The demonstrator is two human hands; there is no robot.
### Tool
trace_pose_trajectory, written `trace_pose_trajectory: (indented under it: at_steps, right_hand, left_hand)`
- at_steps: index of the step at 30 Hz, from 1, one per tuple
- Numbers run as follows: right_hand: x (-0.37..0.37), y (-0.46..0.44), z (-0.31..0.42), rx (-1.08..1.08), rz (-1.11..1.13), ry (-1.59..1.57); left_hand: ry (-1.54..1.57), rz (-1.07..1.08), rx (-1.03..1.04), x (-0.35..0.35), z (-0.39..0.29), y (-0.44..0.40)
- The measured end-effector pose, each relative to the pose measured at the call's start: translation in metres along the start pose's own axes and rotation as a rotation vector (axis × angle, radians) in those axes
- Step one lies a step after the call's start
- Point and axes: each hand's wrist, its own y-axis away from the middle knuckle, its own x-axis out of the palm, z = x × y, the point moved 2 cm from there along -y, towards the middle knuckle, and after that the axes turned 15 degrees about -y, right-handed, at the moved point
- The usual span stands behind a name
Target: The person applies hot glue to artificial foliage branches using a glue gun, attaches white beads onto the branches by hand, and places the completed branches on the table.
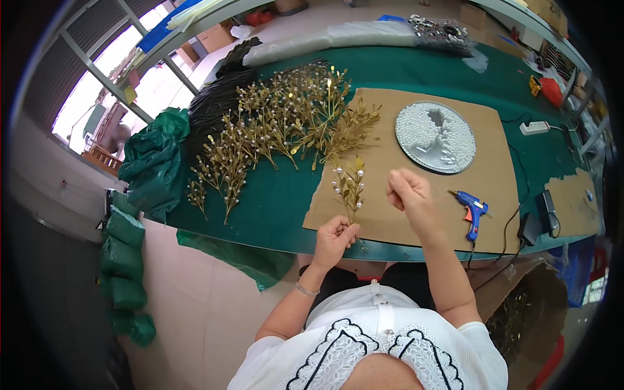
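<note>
My left hand [336, 240] pinches the stem of a gold artificial leaf sprig [349, 188] dotted with white pearl beads, its leaves pointing away from me. To the right of the sprig, my right hand [411, 195] is raised over the cardboard with fingers closed; it is slightly blurred, and anything between the fingertips is hidden. A round silver tray [402, 138] of loose pearl beads [419, 130] lies beyond my right hand. Nearby on the right, a blue glue gun [472, 211] rests on the cardboard sheet [383, 221].
Several gold sprigs with pearls [273, 117] lie at the left on the green tabletop [266, 195]. Dark stems [211, 107] and a green plastic bag [156, 156] are beyond them. A power strip [534, 128] and cables are at the right. A plastic-wrapped roll [331, 40] lies along the back.
</note>
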Motion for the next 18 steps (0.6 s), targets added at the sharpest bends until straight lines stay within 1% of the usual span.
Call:
trace_pose_trajectory:
  at_steps: [1, 2, 3, 4, 5, 7, 8, 10, 13, 14, 15, 16, 18]
  right_hand:
    - [-0.003, -0.001, -0.005, 0.039, -0.03, 0.084]
    - [-0.004, -0.001, -0.007, 0.024, -0.019, 0.104]
    - [-0.003, -0.001, -0.01, 0.029, -0.027, 0.107]
    - [-0.001, -0.002, -0.012, -0.031, -0.038, 0.183]
    - [-0.003, -0.003, -0.013, -0.091, -0.055, 0.258]
    - [-0.006, -0.005, -0.016, -0.075, -0.049, 0.297]
    - [-0.005, -0.007, -0.018, -0.07, -0.065, 0.304]
    - [-0.008, -0.009, -0.023, -0.066, -0.081, 0.313]
    - [-0.013, -0.008, -0.03, -0.073, -0.111, 0.279]
    - [-0.013, -0.007, -0.032, -0.06, -0.165, 0.265]
    - [-0.013, -0.006, -0.033, -0.049, -0.219, 0.251]
    - [-0.011, -0.005, -0.032, -0.052, -0.219, 0.251]
    - [-0.007, -0.002, -0.027, -0.028, -0.26, 0.212]
  left_hand:
    - [-0.053, -0.053, 0.027, 0.0, -0.001, -0.002]
    - [-0.048, -0.045, 0.023, 0.001, 0.0, -0.003]
    - [-0.121, -0.094, 0.063, 0.001, 0.0, -0.004]
    - [-0.195, -0.144, 0.105, 0.001, 0.0, -0.004]
    - [-0.193, -0.132, 0.1, 0.002, 0.0, -0.005]
    - [-0.49, -0.244, 0.249, 0.001, -0.007, -0.005]
    - [-0.489, -0.239, 0.251, 0.001, -0.009, -0.005]
    - [-0.538, -0.3, 0.312, 0.003, -0.013, -0.005]
    - [-0.579, -0.321, 0.332, 0.005, -0.013, -0.003]
    - [-0.579, -0.322, 0.332, 0.007, -0.013, -0.003]
    - [-0.625, -0.369, 0.365, 0.008, -0.012, -0.003]
    - [-0.67, -0.416, 0.399, 0.009, -0.011, -0.003]
    - [-0.682, -0.439, 0.413, 0.011, -0.008, -0.004]
